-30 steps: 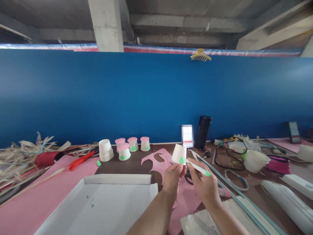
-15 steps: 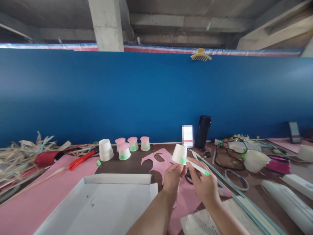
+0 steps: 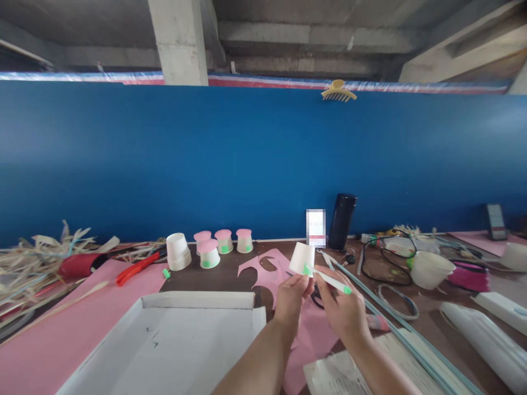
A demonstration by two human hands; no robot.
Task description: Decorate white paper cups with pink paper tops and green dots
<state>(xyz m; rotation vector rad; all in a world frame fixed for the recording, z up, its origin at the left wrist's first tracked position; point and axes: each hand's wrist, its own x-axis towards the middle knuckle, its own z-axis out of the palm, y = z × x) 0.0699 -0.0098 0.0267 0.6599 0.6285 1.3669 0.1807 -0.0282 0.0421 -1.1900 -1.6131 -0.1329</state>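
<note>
My left hand (image 3: pixel 289 300) is closed on the rim of a small white paper cup (image 3: pixel 301 256), held upside down above the table. A green patch shows low on the cup's side. In my right hand (image 3: pixel 345 314) is a white marker pen (image 3: pixel 334 282) with a green end, its tip against that patch. Pink paper with round cut-outs (image 3: pixel 255 267) lies under and beyond my hands. Beyond it to the left stand several paper cups with pink tops and green patches, one being the nearest cup (image 3: pixel 209 255). A stack of plain white cups (image 3: pixel 177 253) stands left of them.
A white shallow box (image 3: pixel 197 300) lies at front left, near a green pen cap (image 3: pixel 166 273) and red-handled tool (image 3: pixel 138 269). A black bottle (image 3: pixel 343 222) stands by the blue partition (image 3: pixel 255 159). Cables, pale blue strips (image 3: pixel 370 296) and a white bowl (image 3: pixel 431 270) fill the right.
The rear end of the marker has shifted slightly left and up, its tip staying at the green patch. Cup and left hand look almost unchanged.
</note>
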